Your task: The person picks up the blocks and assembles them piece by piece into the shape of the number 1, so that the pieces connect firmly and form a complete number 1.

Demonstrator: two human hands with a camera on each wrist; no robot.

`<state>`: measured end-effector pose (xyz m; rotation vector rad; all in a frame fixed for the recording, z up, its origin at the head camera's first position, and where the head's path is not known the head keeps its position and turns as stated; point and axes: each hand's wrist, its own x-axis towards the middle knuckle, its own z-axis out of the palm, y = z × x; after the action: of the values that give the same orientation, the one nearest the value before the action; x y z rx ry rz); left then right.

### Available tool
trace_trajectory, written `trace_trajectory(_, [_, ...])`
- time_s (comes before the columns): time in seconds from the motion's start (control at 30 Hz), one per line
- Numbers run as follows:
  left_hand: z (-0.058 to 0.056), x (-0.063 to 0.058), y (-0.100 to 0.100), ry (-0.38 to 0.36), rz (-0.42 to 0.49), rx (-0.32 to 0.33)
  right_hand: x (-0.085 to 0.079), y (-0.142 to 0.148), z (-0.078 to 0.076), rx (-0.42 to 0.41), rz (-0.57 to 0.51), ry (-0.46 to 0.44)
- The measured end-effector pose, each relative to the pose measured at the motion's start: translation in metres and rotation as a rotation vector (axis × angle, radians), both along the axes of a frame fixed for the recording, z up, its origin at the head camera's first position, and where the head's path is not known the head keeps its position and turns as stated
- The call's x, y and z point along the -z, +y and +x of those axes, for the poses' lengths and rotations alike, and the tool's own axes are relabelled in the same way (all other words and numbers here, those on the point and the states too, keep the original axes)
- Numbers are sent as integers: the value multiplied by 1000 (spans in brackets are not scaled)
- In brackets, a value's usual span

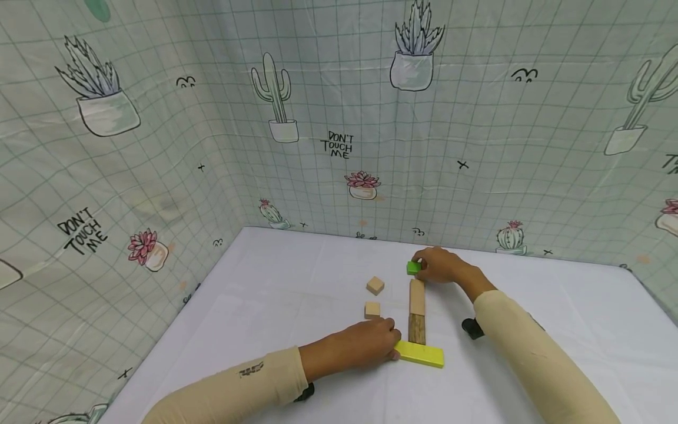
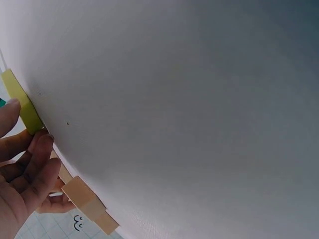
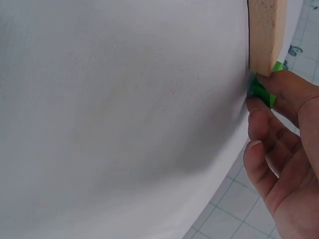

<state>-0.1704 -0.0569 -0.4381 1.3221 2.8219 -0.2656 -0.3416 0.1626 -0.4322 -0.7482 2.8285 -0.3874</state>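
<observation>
The right hand [image 1: 441,266] pinches one green block [image 1: 412,268] between its fingers, the left hand [image 1: 365,341] one yellow block [image 1: 422,354]; two wooden bars [image 1: 417,297] lie between both hands' fingers, two cubes [image 1: 372,310] beyond the left fingers, outside the right wrist view.

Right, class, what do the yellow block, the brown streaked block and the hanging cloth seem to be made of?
The yellow block: probably painted wood, possibly plastic; its even colour shows no grain. The brown block: apparently wood, bare or stained; dark streaks look like grain. The hanging cloth: likely matt printed fabric, as it ripples in soft folds, though plastic sheet is possible.
</observation>
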Motion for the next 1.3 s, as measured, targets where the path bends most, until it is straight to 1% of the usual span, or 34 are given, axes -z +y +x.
trace_trajectory(0.37, [1,2,0,10,3,-1,2,7,2,-15,-28,-3])
trace_trajectory(0.67, [0,3,-1,17,14,12,-5,13,8,-4,-49,-18])
trace_trajectory(0.97, [0,3,-2,14,32,20,1,24,6,-32,-56,14])
trace_trajectory(1.17, [0,2,-2,14,45,31,1,29,8,-30,-52,-1])
trace_trajectory(1.3, [0,2,-2,13,49,27,1,32,8,-31,-47,-3])
